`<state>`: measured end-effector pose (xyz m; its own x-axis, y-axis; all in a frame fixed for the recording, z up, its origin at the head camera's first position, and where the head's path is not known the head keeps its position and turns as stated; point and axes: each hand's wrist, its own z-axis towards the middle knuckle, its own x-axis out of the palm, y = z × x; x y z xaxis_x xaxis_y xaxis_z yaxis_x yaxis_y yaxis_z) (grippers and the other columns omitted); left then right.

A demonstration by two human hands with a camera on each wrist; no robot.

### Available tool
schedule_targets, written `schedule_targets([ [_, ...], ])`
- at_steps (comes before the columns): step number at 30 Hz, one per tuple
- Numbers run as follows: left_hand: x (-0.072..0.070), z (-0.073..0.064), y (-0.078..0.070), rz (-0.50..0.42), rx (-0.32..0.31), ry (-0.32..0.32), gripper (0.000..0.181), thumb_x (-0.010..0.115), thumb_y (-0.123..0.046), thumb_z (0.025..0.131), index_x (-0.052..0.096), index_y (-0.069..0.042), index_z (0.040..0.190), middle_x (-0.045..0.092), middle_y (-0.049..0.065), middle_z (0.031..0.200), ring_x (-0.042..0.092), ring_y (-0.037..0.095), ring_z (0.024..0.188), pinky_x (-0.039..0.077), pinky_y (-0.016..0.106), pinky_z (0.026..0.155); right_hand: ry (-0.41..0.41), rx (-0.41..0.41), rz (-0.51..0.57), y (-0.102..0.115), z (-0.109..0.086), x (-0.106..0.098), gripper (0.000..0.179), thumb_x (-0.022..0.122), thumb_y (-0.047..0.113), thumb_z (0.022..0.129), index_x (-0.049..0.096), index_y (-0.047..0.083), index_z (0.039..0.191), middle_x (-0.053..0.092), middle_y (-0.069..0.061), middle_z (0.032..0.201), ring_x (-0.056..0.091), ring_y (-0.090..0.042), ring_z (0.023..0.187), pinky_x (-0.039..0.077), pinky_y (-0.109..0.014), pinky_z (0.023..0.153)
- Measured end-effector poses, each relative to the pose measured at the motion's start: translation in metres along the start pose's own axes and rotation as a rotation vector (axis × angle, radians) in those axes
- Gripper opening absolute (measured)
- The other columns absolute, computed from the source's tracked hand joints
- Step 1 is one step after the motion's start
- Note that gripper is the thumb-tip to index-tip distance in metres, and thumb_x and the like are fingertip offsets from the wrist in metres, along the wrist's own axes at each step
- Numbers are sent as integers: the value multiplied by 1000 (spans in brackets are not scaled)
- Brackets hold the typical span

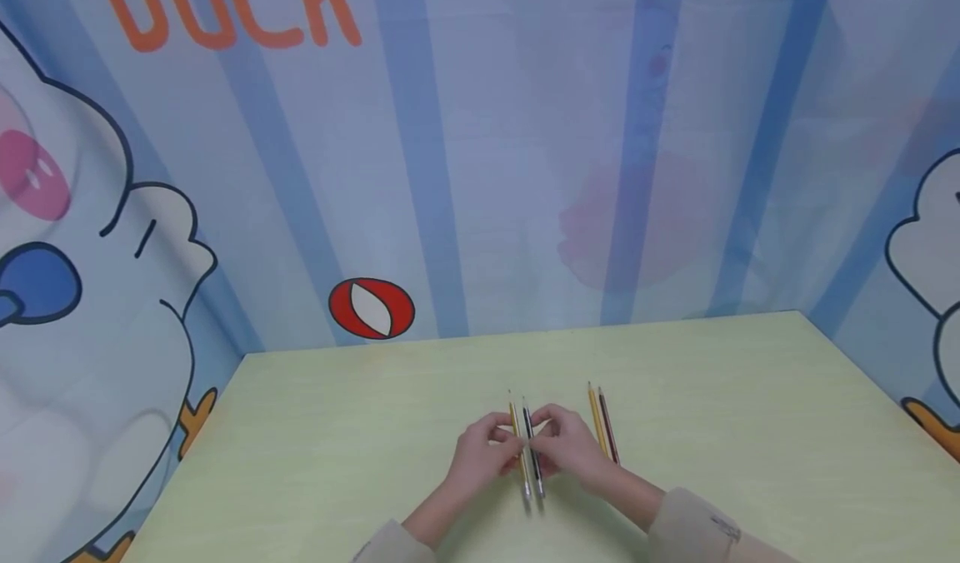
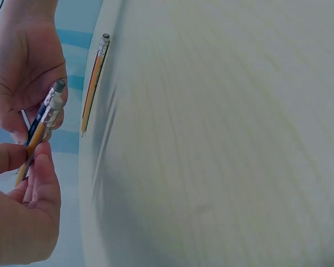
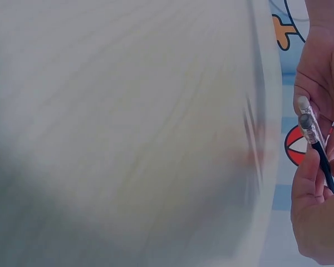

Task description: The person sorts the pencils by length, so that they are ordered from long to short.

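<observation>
In the head view, my left hand (image 1: 480,453) pinches a yellow pencil (image 1: 520,455) between thumb and fingers. My right hand (image 1: 576,446) holds a dark pencil (image 1: 536,463) the same way, close beside the yellow one. Both point away from me, with their metal-banded eraser ends toward me. The left wrist view has the yellow pencil (image 2: 38,133) slanting across the dark pencil (image 2: 37,119), above the tabletop. From the right wrist, the dark pencil (image 3: 321,158) shows in front, its grey eraser next to a paler one. Fingers hide the middles of both.
Right of my hands, a yellow pencil (image 1: 596,413) and a dark red pencil (image 1: 607,421) lie side by side on the pale green table (image 1: 337,446). Behind the table hangs a blue striped backdrop (image 1: 510,171) with cartoon figures and a red ball print (image 1: 341,306).
</observation>
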<state>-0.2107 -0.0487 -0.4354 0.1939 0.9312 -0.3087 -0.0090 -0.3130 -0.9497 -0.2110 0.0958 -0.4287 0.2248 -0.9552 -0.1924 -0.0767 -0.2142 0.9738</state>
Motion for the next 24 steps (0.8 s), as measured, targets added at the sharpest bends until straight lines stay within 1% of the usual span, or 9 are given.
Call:
schedule_targets([
  [3, 4, 1, 1, -3, 4, 8, 34, 60, -8, 79, 53, 1, 110, 59, 8, 82, 54, 9, 56, 48, 21, 52, 5, 4, -11, -3, -2, -3, 26, 53, 0, 77, 48, -4, 102, 55, -7, 70, 55, -11, 50, 51, -30, 52],
  [7, 10, 2, 0, -6, 17, 23, 34, 60, -8, 79, 53, 2, 111, 59, 8, 82, 55, 9, 56, 48, 21, 52, 15, -12, -22, -9, -4, -9, 26, 54, 3, 79, 47, -4, 103, 55, -7, 71, 54, -12, 51, 51, -31, 51],
  [11, 18, 4, -2, -9, 27, 35, 34, 60, -7, 79, 53, 2, 110, 59, 8, 82, 55, 9, 56, 49, 21, 53, 18, -29, -50, -13, -8, -17, 26, 54, 4, 79, 48, -4, 103, 56, -8, 71, 53, -12, 52, 49, -29, 49],
  [18, 41, 12, -6, -13, 32, 46, 33, 61, -7, 79, 54, 0, 110, 60, 6, 82, 56, 7, 55, 48, 20, 51, -6, 12, -101, -16, -18, -39, 28, 54, 3, 75, 48, -2, 102, 56, -5, 71, 52, -12, 52, 46, -25, 47],
  [24, 64, 24, -11, -17, 71, 49, 29, 61, -7, 79, 56, -1, 106, 61, 3, 77, 54, 5, 50, 46, 18, 46, -20, 10, -96, -20, -27, -61, 28, 51, 1, 75, 47, -4, 103, 51, -3, 69, 48, -11, 52, 43, -23, 45],
])
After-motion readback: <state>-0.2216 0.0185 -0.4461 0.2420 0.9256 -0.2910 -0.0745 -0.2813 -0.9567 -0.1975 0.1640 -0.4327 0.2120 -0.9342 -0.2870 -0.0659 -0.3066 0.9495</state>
